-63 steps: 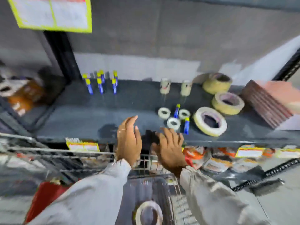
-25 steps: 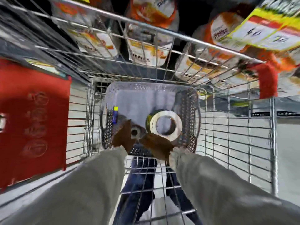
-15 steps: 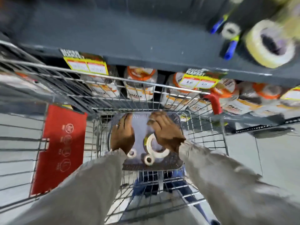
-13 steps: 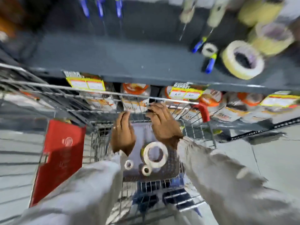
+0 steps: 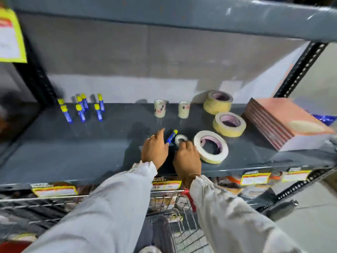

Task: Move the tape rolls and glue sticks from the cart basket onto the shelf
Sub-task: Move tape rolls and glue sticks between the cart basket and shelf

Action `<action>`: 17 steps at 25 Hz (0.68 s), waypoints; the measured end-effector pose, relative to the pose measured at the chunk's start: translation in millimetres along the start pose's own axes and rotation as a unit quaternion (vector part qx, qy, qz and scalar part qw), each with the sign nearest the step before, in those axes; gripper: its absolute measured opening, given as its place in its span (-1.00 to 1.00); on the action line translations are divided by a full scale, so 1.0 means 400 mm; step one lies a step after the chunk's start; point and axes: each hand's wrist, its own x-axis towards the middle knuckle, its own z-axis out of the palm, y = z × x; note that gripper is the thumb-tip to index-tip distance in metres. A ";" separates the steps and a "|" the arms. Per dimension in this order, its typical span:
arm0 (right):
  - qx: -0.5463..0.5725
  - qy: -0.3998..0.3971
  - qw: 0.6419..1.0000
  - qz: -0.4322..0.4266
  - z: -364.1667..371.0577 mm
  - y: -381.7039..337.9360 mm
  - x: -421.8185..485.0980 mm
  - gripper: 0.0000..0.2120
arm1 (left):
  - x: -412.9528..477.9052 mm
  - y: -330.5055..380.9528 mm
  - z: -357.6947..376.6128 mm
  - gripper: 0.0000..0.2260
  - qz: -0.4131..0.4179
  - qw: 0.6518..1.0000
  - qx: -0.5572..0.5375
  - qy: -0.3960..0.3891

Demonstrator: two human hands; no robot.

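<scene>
Setting down a fresh load, both my hands rest on the shelf point(image 5: 73, 154) near its front edge, right of centre. My left hand point(image 5: 155, 150) lies palm down with fingers together, their tips touching a glue stick point(image 5: 171, 136) that lies flat; what, if anything, sits under the palm I cannot tell. My right hand point(image 5: 187, 157) is curled, fingertips touching a small white roll point(image 5: 180, 139) that lies flat just beside the stick; whether it pinches that roll or has let go, I cannot tell.

I judge this the placing step, with the next move calling for both hands to lift clear without knocking the small roll or rolling the stick, then to go back down to the cart point(image 5: 173, 199) below the shelf, where a pale curved edge at the bottom of the frame may be one more roll.

Counted on the shelf: six glue sticks point(image 5: 82, 108) upright at far left, plus the one at my fingers, seven in all. Three wide tape rolls point(image 5: 228, 124) lie flat in a line from near to far at right, the nearest point(image 5: 210, 152) just beside my right hand. Two narrow rolls point(image 5: 160, 108) stand at the far middle. One small white roll sits at my fingertips. A stack of pads point(image 5: 284, 123) lies at far right.
</scene>
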 end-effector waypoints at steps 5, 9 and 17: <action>-0.024 -0.087 0.995 -0.032 -0.014 0.007 0.002 -0.74 | 0.077 0.026 0.069 -0.47 -0.034 0.998 0.009 -0.054; 0.047 -0.081 0.996 0.006 -0.020 0.024 0.000 -0.71 | 0.066 0.017 0.073 -0.48 -0.046 0.998 0.013 -0.045; 0.109 0.047 0.978 -0.173 0.029 -0.076 -0.169 -0.68 | -0.137 -0.086 -0.012 -0.51 0.008 0.985 -0.131 0.110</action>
